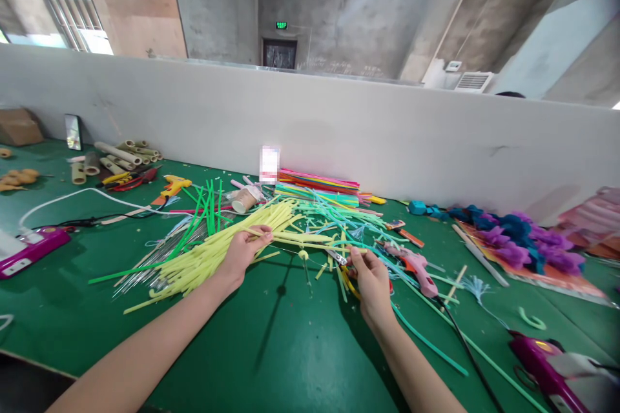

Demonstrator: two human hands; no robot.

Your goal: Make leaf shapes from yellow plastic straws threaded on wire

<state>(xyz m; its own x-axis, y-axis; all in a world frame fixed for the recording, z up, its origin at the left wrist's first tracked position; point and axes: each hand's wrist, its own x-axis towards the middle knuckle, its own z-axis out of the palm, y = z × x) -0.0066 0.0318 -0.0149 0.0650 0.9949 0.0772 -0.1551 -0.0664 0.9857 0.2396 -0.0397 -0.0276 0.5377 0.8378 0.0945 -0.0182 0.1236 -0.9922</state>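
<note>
My left hand point(247, 253) pinches a yellow pipe cleaner point(310, 242) near one end, above a heap of loose yellow pipe cleaners point(203, 258). The other end sits between the thumb and fingers of my right hand point(371, 277), so the strip spans the gap over the table. Just below it hangs a small yellow ball point(303, 255) with a thin piece dangling beneath; a fine thread seems to run from it towards both hands. Scissors point(338, 258), with yellow handles partly hidden, lie behind my right hand.
On the green table point(310, 348), a pink glue gun point(419, 271) and its cable lie right. A yellow glue gun point(174, 186), bamboo tubes point(128, 155) and a purple power strip point(36, 248) are left. Coloured pipe cleaner bundles point(320, 184) lie before the white partition point(310, 116).
</note>
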